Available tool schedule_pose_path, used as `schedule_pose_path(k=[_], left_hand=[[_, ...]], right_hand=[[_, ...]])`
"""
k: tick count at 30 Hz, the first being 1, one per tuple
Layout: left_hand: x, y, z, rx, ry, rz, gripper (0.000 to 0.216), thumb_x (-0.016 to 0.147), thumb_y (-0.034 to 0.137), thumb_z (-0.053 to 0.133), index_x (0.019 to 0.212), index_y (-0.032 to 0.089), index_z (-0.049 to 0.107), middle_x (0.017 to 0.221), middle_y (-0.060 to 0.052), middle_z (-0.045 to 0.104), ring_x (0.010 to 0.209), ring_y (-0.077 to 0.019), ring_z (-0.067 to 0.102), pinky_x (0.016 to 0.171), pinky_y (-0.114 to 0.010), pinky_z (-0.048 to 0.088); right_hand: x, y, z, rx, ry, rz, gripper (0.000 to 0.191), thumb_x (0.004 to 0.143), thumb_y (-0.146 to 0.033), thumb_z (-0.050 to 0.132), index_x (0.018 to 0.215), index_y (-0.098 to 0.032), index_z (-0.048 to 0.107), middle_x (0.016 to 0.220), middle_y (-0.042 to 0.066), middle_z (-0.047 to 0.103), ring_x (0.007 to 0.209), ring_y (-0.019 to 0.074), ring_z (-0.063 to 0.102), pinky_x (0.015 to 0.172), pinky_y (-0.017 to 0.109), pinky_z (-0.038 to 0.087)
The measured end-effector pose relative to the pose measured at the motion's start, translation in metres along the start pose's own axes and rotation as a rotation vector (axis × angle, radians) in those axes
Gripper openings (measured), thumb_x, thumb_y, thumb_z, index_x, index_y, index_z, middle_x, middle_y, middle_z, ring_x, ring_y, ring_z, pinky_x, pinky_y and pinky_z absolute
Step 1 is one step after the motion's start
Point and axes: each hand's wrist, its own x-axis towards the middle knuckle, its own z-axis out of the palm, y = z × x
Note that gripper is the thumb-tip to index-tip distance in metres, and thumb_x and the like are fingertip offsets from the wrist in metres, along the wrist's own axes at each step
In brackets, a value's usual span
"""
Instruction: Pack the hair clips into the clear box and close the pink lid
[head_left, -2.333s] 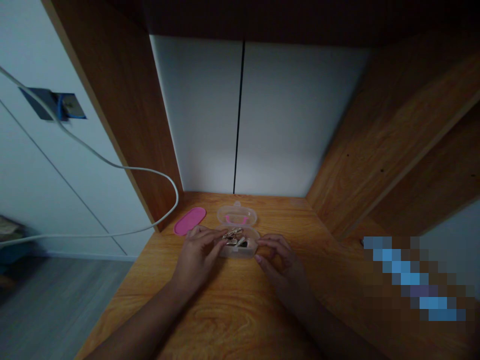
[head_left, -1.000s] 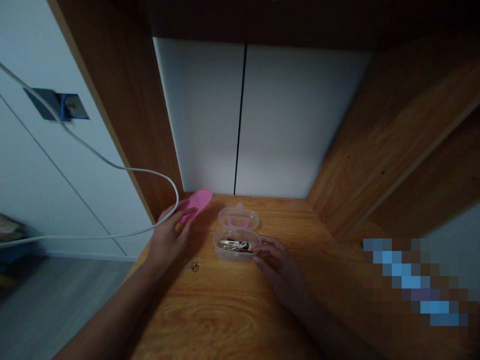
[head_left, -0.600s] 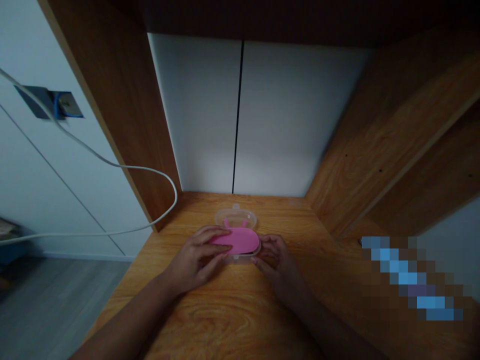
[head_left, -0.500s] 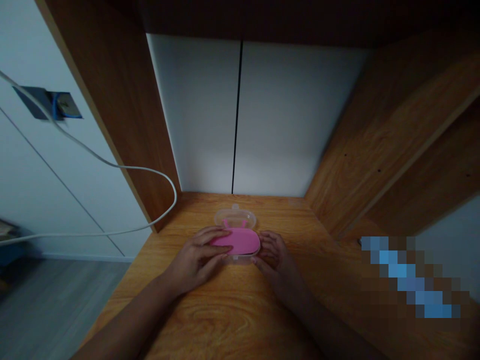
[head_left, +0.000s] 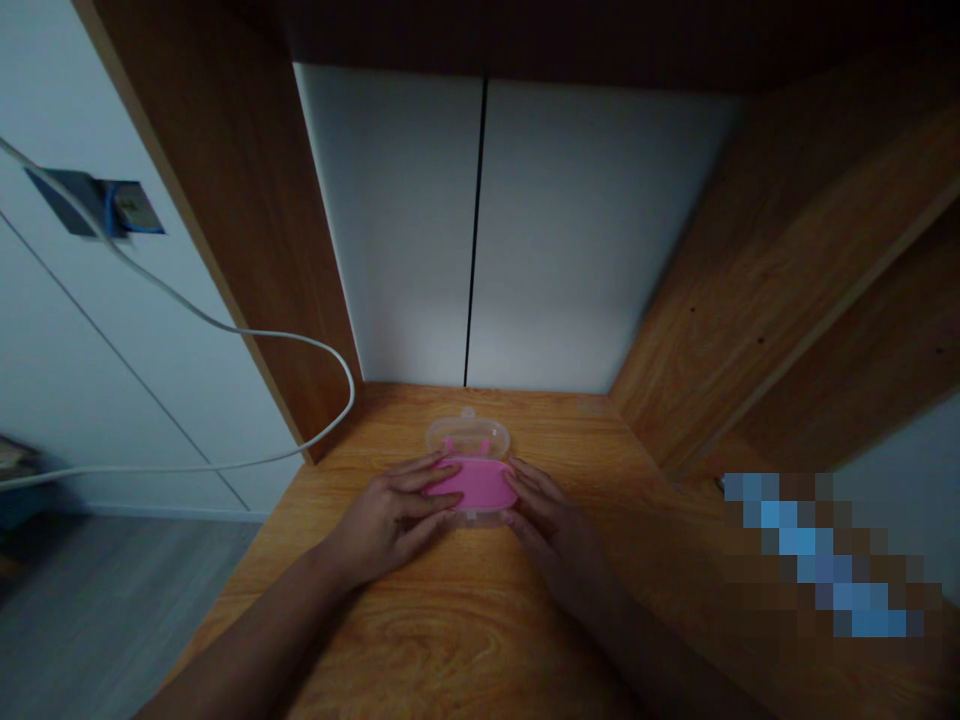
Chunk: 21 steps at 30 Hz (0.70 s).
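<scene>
A pink oval lid (head_left: pixel 480 484) lies over a clear plastic box (head_left: pixel 486 519) on the wooden surface. Behind it stands a clear oval cover (head_left: pixel 466 434), swung back, with two pink tabs along its lower edge. My left hand (head_left: pixel 394 515) grips the left end of the pink lid, fingers over the top and thumb along the near side. At the other end, my right hand (head_left: pixel 559 535) has its fingertips on the lid and its thumb at the near right corner of the box. What lies under the lid is hidden.
The wooden surface (head_left: pixel 420 640) ends in a slanting edge at left, above a grey floor. A white cable (head_left: pixel 300 340) loops in from the left past the wooden side panel (head_left: pixel 247 230). White panels (head_left: pixel 555 240) stand behind. A blurred-out patch (head_left: pixel 817 555) covers the right.
My right hand's fingers have moved from beside the pink lid onto its right end. The lid now sits slightly flatter on that side. My left hand has stayed in place.
</scene>
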Motion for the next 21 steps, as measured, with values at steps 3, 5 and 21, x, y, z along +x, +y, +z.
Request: schedule_pose_path(k=[3, 5, 21], left_hand=[[0.000, 0.002, -0.001, 0.020, -0.038, 0.016, 0.036, 0.093, 0.021, 0.058, 0.127, 0.029, 0.065, 0.141, -0.009, 0.056, 0.137, -0.0287, 0.045, 0.109, -0.052, 0.043], [0.000, 0.002, -0.002, 0.035, -0.064, 0.033, 0.038, 0.094, 0.020, 0.056, 0.130, 0.029, 0.063, 0.143, -0.008, 0.053, 0.139, -0.0287, 0.041, 0.110, -0.052, 0.042], [0.005, 0.000, -0.009, 0.031, -0.160, 0.031, 0.049, 0.094, 0.017, 0.052, 0.141, 0.027, 0.051, 0.147, -0.009, 0.049, 0.143, -0.0270, 0.034, 0.115, -0.053, 0.034]], right_hand=[[-0.001, 0.000, -0.002, -0.078, -0.039, -0.011, 0.045, 0.093, -0.028, 0.059, 0.138, -0.032, 0.055, 0.147, 0.005, 0.051, 0.135, 0.0264, 0.050, 0.112, 0.054, 0.040], [-0.001, 0.000, -0.003, -0.124, -0.055, -0.031, 0.046, 0.094, -0.027, 0.057, 0.139, -0.033, 0.052, 0.147, 0.003, 0.051, 0.135, 0.0261, 0.049, 0.113, 0.053, 0.040], [0.001, -0.001, -0.005, -0.278, -0.051, -0.143, 0.043, 0.095, -0.024, 0.053, 0.138, -0.032, 0.055, 0.145, 0.005, 0.054, 0.131, 0.0259, 0.054, 0.109, 0.050, 0.046]])
